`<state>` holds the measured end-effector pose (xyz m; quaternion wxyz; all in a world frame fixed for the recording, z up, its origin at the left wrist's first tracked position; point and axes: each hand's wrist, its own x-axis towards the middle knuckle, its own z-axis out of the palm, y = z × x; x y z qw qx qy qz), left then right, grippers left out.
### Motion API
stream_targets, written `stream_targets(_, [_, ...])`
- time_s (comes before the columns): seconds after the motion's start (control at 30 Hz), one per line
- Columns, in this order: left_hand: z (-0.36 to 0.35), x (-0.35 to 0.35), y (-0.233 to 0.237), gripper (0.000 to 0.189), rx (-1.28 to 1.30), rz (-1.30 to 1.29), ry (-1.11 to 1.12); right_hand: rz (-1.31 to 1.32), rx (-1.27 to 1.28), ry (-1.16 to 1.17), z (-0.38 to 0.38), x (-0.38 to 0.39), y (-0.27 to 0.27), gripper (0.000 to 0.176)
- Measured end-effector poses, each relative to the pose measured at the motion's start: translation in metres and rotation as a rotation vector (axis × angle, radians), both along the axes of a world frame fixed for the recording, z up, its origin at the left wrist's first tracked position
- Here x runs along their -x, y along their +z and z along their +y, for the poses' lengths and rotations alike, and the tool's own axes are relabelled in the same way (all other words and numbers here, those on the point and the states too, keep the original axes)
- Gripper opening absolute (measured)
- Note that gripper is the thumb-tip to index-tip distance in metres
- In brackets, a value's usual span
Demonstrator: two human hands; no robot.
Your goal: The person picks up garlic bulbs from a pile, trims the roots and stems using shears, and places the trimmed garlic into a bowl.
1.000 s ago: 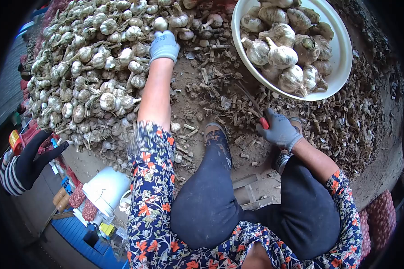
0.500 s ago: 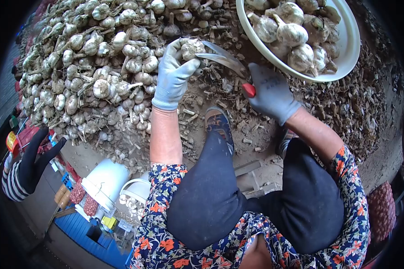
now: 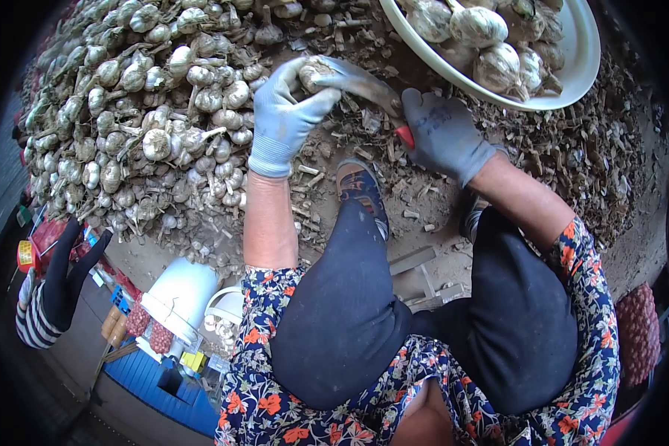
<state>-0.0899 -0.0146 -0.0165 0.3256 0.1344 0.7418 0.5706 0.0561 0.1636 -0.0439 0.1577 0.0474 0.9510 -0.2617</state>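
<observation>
My left hand (image 3: 290, 111), in a grey glove, is closed round a garlic bulb (image 3: 316, 74) in front of the big garlic heap (image 3: 126, 119). In my gloved right hand (image 3: 442, 134) are metal shears (image 3: 368, 85) with a red handle (image 3: 404, 137). Their blades lie against the bulb, blurred by motion, so their exact position is hard to make out. Above my right hand, a pale basin (image 3: 572, 82) holds several large garlic bulbs (image 3: 479, 28).
Cut stems and skins (image 3: 565, 163) litter the ground. A white bucket (image 3: 178, 297), a basket of garlic (image 3: 227, 301) and another person (image 3: 52, 297) are at lower left. A red net sack (image 3: 638, 334) is at right. A low wooden frame (image 3: 420, 275) lies between my legs.
The shears' blades have come closer together at the bulb. My right hand has shifted slightly left and up. The basin and the heap sit slightly differently in the view.
</observation>
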Motion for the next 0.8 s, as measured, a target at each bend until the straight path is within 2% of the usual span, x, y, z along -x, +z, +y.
stream_targets(0.03, [0.001, 0.002, -0.001, 0.044, 0.040, 0.058, -0.026, -0.011, 0.005, -0.001, 0.000, 0.001, -0.001, 0.040])
stream_targets(0.17, [-0.003, 0.002, -0.020, 0.046, 0.047, 0.004, 0.046, -0.131, 0.035, -0.001, 0.004, 0.012, -0.001, 0.036])
stream_targets(0.23, [-0.003, 0.000, -0.029, 0.046, 0.036, 0.008, 0.088, -0.275, 0.131, -0.060, 0.007, 0.008, -0.007, 0.037])
stream_targets(0.3, [-0.004, -0.003, -0.031, 0.046, 0.060, 0.178, 0.163, -0.270, 0.147, -0.116, 0.006, -0.001, -0.006, 0.037])
stream_targets(0.33, [-0.002, -0.002, -0.029, 0.046, 0.054, 0.161, 0.172, -0.261, 0.160, -0.178, 0.004, -0.003, -0.004, 0.037])
stream_targets(0.5, [0.004, -0.010, -0.030, 0.047, 0.165, 0.348, 0.163, -0.045, 0.102, -0.093, -0.010, -0.006, 0.008, 0.039])
stream_targets(0.6, [0.007, -0.015, -0.025, 0.050, 0.301, 0.591, 0.118, -0.085, -0.002, -0.042, -0.011, 0.003, 0.014, 0.039])
stream_targets(0.7, [0.008, -0.019, -0.019, 0.053, 0.330, 0.693, 0.074, -0.152, -0.013, -0.027, -0.012, 0.006, 0.017, 0.038])
stream_targets(0.8, [0.009, -0.017, -0.020, 0.058, 0.408, 0.674, 0.044, -0.251, 0.010, 0.009, -0.009, 0.008, 0.016, 0.038])
